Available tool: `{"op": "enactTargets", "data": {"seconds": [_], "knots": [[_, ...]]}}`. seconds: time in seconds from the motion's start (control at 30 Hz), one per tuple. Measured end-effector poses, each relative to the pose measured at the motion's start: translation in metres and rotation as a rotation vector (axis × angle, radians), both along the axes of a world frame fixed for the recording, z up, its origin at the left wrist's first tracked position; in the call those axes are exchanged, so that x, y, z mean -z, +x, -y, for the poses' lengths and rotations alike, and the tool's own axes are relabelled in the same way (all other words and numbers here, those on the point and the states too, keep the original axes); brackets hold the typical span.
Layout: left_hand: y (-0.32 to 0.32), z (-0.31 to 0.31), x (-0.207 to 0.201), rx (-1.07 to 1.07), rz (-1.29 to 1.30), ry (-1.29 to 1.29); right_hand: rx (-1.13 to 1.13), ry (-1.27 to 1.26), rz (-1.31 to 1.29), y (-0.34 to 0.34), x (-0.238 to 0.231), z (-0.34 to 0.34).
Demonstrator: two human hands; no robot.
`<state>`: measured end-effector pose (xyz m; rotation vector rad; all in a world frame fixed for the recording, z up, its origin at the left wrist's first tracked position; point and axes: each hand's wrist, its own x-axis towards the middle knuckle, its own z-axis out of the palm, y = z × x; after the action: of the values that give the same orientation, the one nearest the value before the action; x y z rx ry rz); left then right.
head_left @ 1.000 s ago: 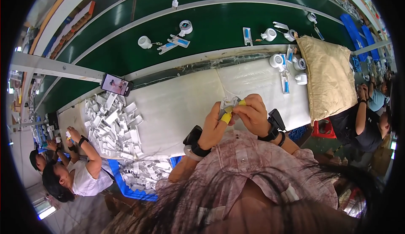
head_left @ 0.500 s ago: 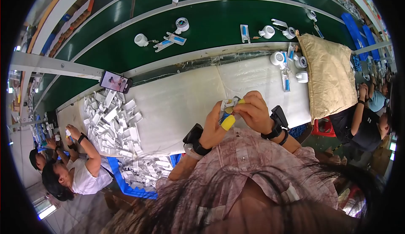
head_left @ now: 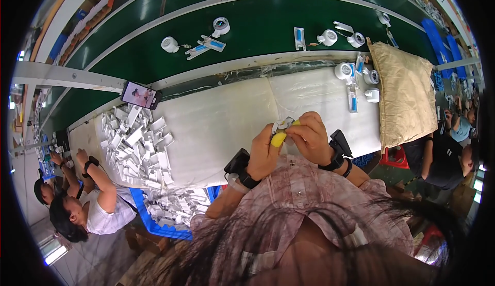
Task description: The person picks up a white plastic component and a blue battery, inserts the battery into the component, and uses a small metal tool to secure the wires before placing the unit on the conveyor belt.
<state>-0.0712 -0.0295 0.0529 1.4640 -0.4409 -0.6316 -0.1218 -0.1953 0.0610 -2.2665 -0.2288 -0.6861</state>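
Head view: the left hand (head_left: 264, 151) is pinching a small white piece (head_left: 281, 124) in narrowed fingers, a yellow cover (head_left: 279, 139) wrapping its thumb tip, and the right hand (head_left: 312, 139) is holding the piece's right side, fingers drawn together. The piece is sitting between both sets of fingertips, above the pale surface (head_left: 221, 116). Left of the fingers, a heap of white parts (head_left: 138, 144) is lying near a phone (head_left: 139, 95); closer to the body, a blue crate (head_left: 140, 203) is holding more. Right of the fingers, a gold cushion (head_left: 405, 98) is resting beside round white devices (head_left: 343, 70).
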Motion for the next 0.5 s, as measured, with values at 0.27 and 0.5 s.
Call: {"op": "enactTargets", "data": {"seconds": [0.27,0.5], "knots": [[0.014,-0.001,0.028,-0.077,-0.211,-0.021,0.025,-0.019,-0.089,0.024,0.013,-0.010],[0.138,-0.009,0.119,-0.132,0.107,0.220,0.010,0.098,-0.210,0.113,0.055,0.026]]}}
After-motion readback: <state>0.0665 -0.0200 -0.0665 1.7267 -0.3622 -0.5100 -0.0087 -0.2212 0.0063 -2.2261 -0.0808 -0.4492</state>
